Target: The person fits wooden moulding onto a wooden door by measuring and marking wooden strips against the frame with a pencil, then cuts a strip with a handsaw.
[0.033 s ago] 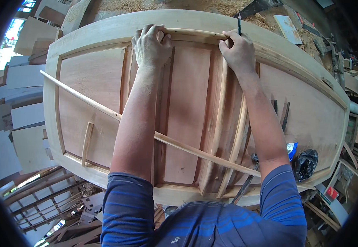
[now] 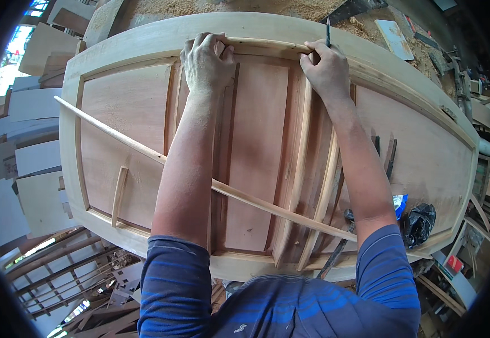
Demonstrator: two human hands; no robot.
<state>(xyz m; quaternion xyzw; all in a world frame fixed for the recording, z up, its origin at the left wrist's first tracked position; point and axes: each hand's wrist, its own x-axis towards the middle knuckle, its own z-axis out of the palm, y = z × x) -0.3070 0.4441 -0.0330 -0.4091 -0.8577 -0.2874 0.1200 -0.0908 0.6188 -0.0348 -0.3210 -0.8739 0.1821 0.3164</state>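
A panelled wooden door (image 2: 171, 32) lies flat in front of me. Against the inner edge of its far rail sits a short strip of wooden moulding (image 2: 264, 47). Its left end is pinched by my left hand (image 2: 208, 66), fingers curled over the rail side. My right hand (image 2: 328, 69) grips the other end, closed, with a dark pencil (image 2: 328, 32) standing up between its fingers. Beneath my forearms a long thin wooden strip (image 2: 121, 135) slants across the door. Two loose mouldings lie lengthwise right of the middle panel, one of them a pale strip (image 2: 295, 197).
A short strip (image 2: 119, 197) lies on the left panel. By my right forearm are a hammer (image 2: 335, 258), dark slim tools (image 2: 391, 159), a blue-and-white packet (image 2: 400, 204) and a black plastic bag (image 2: 420, 224). Sawdust and a saw (image 2: 354, 9) lie beyond the door.
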